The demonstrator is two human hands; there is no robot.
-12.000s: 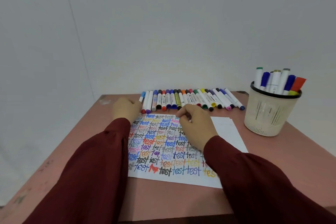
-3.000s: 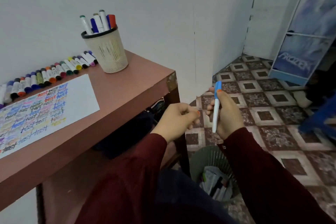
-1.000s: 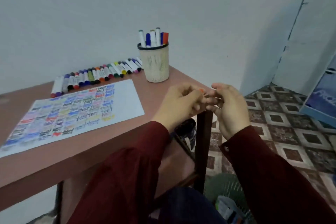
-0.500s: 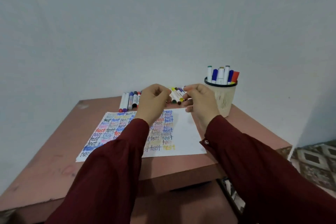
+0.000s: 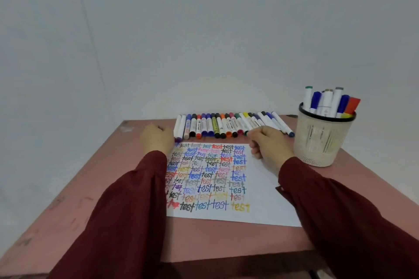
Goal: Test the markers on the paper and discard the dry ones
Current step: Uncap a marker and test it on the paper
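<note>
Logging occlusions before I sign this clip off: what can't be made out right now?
Head view only.
- Left hand: its back hides whether the fingers hold anything.
- Right hand: same; it also covers some marker row ends.
- Paper: left edge under the left sleeve.
- Pen cup: mesh wall obscures markers' lower halves.

One paper (image 5: 267, 201), one cup (image 5: 322, 142), roughly twenty loose markers (image 5: 217, 125).

The paper (image 5: 267, 206) is matt white. The markers (image 5: 217, 124) look like smooth, slightly glossy plastic. The table (image 5: 90, 199) has dull, scuffed pink paint. The cup (image 5: 322, 142) is perforated cream mesh, and the sleeves (image 5: 127, 210) are soft maroon cloth.
</note>
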